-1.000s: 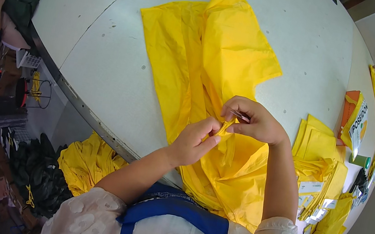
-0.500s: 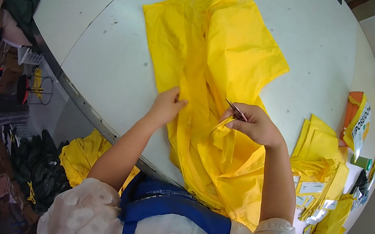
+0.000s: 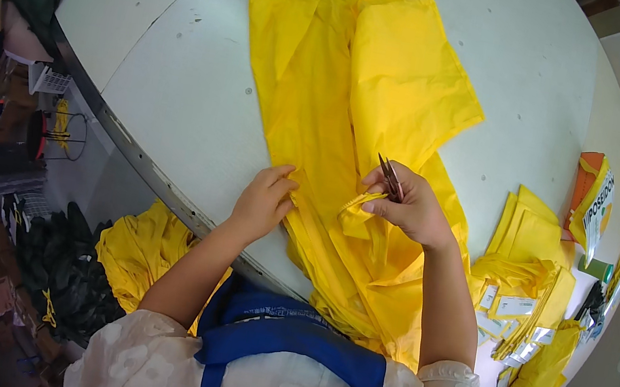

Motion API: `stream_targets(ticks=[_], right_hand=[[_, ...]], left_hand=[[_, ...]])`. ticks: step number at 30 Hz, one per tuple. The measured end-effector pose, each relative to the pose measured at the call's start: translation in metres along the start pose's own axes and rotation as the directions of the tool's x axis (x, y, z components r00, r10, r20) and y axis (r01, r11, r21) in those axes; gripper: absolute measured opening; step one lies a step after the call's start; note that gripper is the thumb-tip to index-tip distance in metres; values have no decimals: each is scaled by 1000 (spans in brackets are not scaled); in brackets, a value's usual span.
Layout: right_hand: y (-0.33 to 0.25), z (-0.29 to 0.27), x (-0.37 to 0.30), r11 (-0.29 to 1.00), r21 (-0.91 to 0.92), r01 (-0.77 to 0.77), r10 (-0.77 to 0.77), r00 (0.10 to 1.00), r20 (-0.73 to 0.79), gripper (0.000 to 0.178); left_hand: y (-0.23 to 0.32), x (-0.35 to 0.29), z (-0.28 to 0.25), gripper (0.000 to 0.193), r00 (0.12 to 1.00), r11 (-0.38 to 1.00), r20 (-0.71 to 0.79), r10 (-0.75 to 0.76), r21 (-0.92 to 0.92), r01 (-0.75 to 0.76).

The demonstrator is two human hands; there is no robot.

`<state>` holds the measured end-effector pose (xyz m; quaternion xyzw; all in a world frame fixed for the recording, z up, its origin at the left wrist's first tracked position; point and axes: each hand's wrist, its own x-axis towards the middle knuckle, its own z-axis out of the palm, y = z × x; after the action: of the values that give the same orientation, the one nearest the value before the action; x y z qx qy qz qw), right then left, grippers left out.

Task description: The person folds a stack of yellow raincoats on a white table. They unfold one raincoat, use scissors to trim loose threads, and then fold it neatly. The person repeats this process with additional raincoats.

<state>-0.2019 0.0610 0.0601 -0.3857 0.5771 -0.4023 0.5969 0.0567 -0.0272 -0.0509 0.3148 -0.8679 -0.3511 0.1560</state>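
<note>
A yellow garment (image 3: 420,73) of thin, smooth fabric lies spread and creased on the white table (image 3: 180,90), its near end bunched against my apron. My left hand (image 3: 262,202) is at its left edge, fingers curled and pressed together on the fabric. In my right hand (image 3: 418,210) is a small pair of dark scissors (image 3: 390,177), points facing up and away. The same hand pinches a gathered, ribbed-looking edge (image 3: 362,202) of the garment between thumb and fingers.
Folded yellow pieces (image 3: 530,226) and packets with white labels (image 3: 516,308) are piled at the right, beside an orange-and-white package (image 3: 590,208) and a green roll (image 3: 598,269). Below the table's left edge lie a yellow heap (image 3: 145,248) and dark green fabric (image 3: 68,268). People are partly visible on both sides.
My left hand has moved a little down and left along the garment's edge. The scissors now point more upright in my right hand, which still pinches the gathered edge.
</note>
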Motion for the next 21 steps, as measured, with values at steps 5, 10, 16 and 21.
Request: stream_targets(ticks=[5,10,16,21], right_hand=[[-8,6,-6,993,-107,46,-51,998,-41,27],[-6,9,-11,981,-174,84,-95,994,-55,22],[-1,11,-12,992,-101,77,-86,993,-80,19],[2,10,-13,981,-179,67,-83,993,-82,18]], left_hand=[[8,0,2,32,991,992,-115,-62,-113,49],[17,0,5,40,982,986,-186,-26,-166,-5],[27,3,13,34,982,945,-123,-144,-312,100],[37,7,17,27,990,997,-120,-77,-24,74]])
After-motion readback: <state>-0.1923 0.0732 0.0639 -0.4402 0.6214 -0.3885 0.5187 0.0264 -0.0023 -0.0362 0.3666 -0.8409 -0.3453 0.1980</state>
